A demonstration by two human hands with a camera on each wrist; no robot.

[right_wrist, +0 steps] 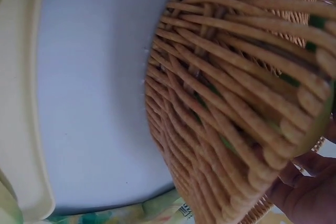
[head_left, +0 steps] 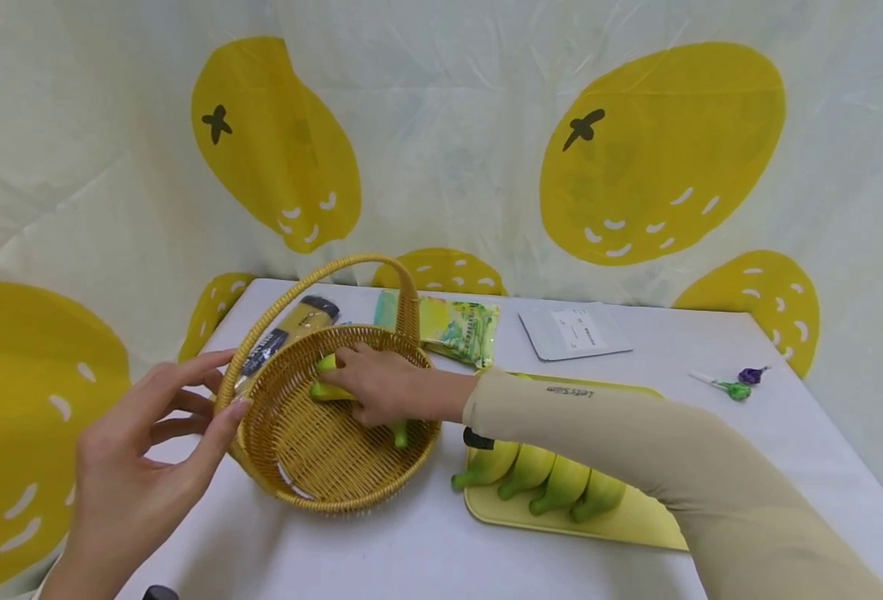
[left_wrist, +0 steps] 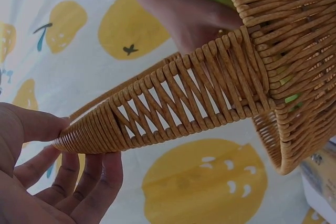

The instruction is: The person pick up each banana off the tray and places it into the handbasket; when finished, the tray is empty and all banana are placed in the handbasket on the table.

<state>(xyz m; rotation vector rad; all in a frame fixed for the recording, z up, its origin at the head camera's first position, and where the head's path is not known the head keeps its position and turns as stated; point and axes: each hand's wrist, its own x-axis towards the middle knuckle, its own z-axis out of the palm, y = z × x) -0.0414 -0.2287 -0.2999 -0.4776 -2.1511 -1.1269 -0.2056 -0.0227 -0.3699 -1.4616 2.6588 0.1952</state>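
Note:
A wicker basket (head_left: 313,467) stands on the table, its tall handle (left_wrist: 184,98) arching over it. My left hand (head_left: 148,442) pinches the handle's side between thumb and fingers. Inside the basket, my right hand (head_left: 384,385) grips a yellow-green banana (head_left: 327,390) near the woven bottom. The palm covers the banana's middle, while a green stem end shows below the hand. In the right wrist view, the basket wall hides much of the right hand (right_wrist: 310,192). More bananas (head_left: 554,479) lie side by side on a yellow tray (head_left: 531,518), partly beneath my right forearm.
Behind the basket lie a pasta-like packet (head_left: 291,329) and a green-yellow pouch (head_left: 459,327). A silver labelled pouch (head_left: 576,332) is at the back. Two wrapped lollipops (head_left: 737,389) lie on the right. A fruit-print cloth (head_left: 449,150) hangs behind the table.

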